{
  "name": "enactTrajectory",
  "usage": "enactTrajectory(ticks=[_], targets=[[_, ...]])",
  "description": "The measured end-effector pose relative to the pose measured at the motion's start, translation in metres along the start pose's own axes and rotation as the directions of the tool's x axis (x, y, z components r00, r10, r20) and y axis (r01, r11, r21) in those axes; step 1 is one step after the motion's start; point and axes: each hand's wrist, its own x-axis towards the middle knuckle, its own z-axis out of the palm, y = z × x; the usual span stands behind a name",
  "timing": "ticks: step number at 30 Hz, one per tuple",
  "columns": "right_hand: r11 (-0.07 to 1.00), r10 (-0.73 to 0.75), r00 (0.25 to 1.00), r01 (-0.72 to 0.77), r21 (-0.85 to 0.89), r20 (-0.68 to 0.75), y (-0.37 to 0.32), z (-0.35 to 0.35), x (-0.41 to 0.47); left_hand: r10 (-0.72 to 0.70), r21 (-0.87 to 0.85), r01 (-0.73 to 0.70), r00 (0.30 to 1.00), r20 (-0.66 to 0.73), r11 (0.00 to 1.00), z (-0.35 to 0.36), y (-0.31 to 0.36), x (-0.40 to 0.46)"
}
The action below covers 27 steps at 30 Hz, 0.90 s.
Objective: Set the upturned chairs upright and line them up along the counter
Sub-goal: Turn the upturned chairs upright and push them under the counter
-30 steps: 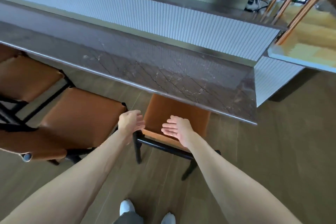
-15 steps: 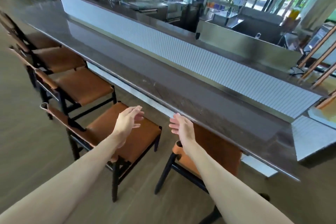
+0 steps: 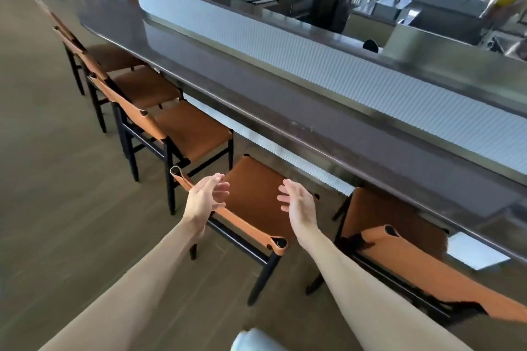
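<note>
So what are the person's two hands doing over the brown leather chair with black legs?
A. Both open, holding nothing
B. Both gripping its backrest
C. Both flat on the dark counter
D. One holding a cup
A: the left hand and right hand hover with fingers spread and relaxed above the brown leather chair with black legs, gripping nothing, and short of the dark stone counter.

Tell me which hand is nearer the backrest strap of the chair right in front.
Left. The left hand overlaps the backrest strap near its left end; the right hand hovers over the seat, apart from it.
</note>
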Motion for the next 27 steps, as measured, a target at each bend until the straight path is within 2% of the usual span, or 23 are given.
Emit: enactTrajectory(ticks=[10, 17, 19, 20, 21, 23, 24, 26, 27], targets=[[0.989, 0.139, 0.99, -0.137, 0.05, -0.028, 0.015, 0.108, 0.082, -0.153, 0.058, 0.149, 0.984, 0.086, 0.987, -0.04, 0.012, 0.131], [0.941, 0.327, 0.92, -0.297, 0.162, -0.213, 0.036, 0.158, 0.074, -0.326, 0.184, 0.292, 0.926, 0.192, 0.939, -0.056, -0.009, 0.193], [0.898, 0.428, 0.856, -0.364, 0.248, -0.291, 0.049, 0.167, 0.071, -0.376, 0.206, 0.332, 0.897, 0.231, 0.92, -0.057, -0.024, 0.205], [0.856, 0.503, 0.805, -0.411, 0.315, -0.316, 0.054, 0.169, 0.071, -0.417, 0.2, 0.376, 0.878, 0.235, 0.905, -0.058, -0.029, 0.21], [0.788, 0.6, 0.722, -0.459, 0.411, -0.344, 0.057, 0.172, 0.068, -0.483, 0.211, 0.441, 0.843, 0.236, 0.872, -0.06, -0.036, 0.215], [0.623, 0.766, 0.534, -0.483, 0.616, -0.356, 0.068, 0.175, 0.055, -0.631, 0.268, 0.574, 0.737, 0.242, 0.774, -0.069, -0.05, 0.22], [0.553, 0.816, 0.473, -0.476, 0.684, -0.331, 0.073, 0.178, 0.051, -0.698, 0.286, 0.638, 0.668, 0.257, 0.715, -0.071, -0.055, 0.223], [0.448, 0.869, 0.42, -0.436, 0.781, -0.264, 0.083, 0.183, 0.041, -0.812, 0.294, 0.758, 0.525, 0.255, 0.583, -0.079, -0.068, 0.227], [0.402, 0.883, 0.411, -0.407, 0.82, -0.229, 0.086, 0.183, 0.04, -0.842, 0.264, 0.802, 0.484, 0.238, 0.536, -0.082, -0.072, 0.229]])
